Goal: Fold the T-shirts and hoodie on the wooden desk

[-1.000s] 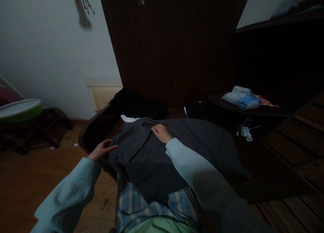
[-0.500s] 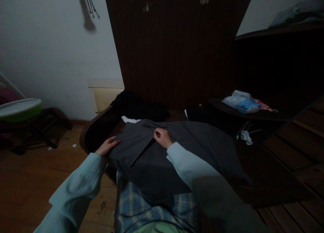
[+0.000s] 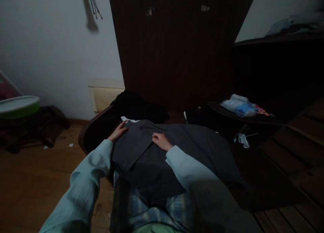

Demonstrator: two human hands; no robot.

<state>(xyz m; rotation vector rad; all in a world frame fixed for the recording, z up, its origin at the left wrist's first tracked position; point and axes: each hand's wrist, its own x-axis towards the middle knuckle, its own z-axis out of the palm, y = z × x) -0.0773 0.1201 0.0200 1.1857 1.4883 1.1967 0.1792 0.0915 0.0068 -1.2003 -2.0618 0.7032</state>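
Note:
A dark grey garment (image 3: 192, 148) lies spread over a dark wooden table (image 3: 96, 130) in front of me. Its left part is folded over into a flap (image 3: 129, 147). My left hand (image 3: 118, 131) rests on the flap's far left corner, fingers laid flat on the cloth. My right hand (image 3: 161, 141) sits near the garment's middle, fingers curled and pinching a fold of the grey fabric. A blue plaid cloth (image 3: 152, 211) shows under the garment's near edge. Both arms wear pale blue sleeves.
A black garment (image 3: 136, 106) and a bit of white cloth (image 3: 128, 119) lie at the table's far side. A round side table (image 3: 227, 110) at right holds plastic packets (image 3: 239, 106). A green-rimmed basin (image 3: 17, 106) stands at left. Dark wooden wall panel behind.
My left hand has moved from the garment's left edge up to the flap's far corner. My right hand went from flat to pinching the fabric.

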